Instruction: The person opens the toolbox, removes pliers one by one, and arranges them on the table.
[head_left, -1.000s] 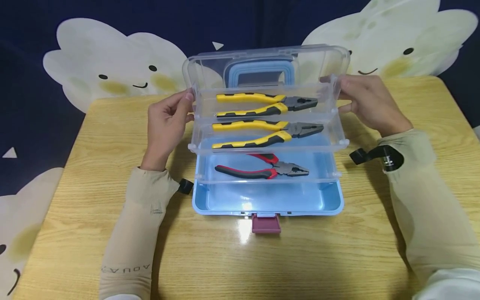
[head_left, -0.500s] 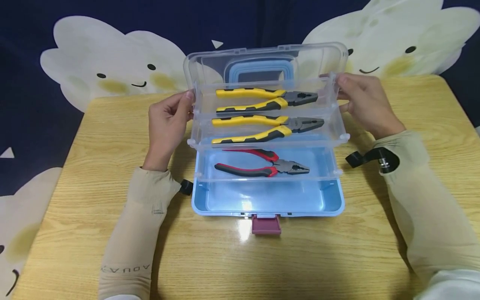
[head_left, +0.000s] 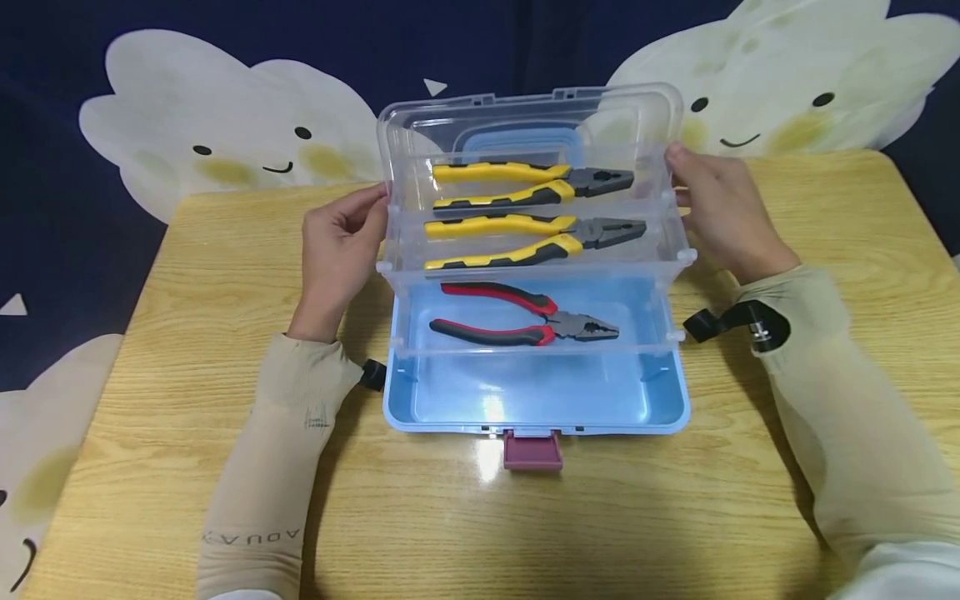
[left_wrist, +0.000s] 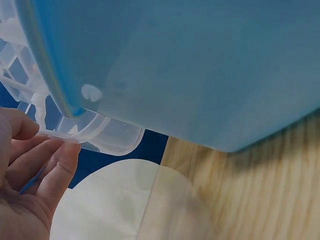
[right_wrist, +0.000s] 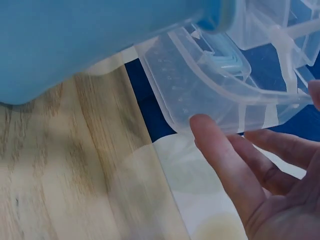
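A toolbox stands with its clear lid (head_left: 622, 112) raised above the blue base (head_left: 525, 404). Two pairs of pliers with yellow-and-black handles, one upper (head_left: 498, 172) and one lower (head_left: 498, 225), lie in the upper clear trays. Red-and-black-handled pliers (head_left: 498, 336) lie in the lowest clear tray. My left hand (head_left: 341, 250) pinches the lid's left edge; in the left wrist view its thumb and fingers meet there. My right hand (head_left: 723, 217) is at the lid's right edge, its fingers (right_wrist: 225, 165) spread and fairly straight along the clear plastic in the right wrist view.
Attached to the base's front is a dark pink latch (head_left: 532, 450). The box rests on a wood-grain table (head_left: 480, 533). Behind the table's far edge hangs a dark blue cloth (head_left: 525, 42) with cloud faces. A blue carry handle (head_left: 521, 142) shows through the lid.
The lid has tilted farther back, and the trays with the pliers have shifted up and back in the head view. My right hand has moved slightly left, its fingers no longer showing behind the lid.
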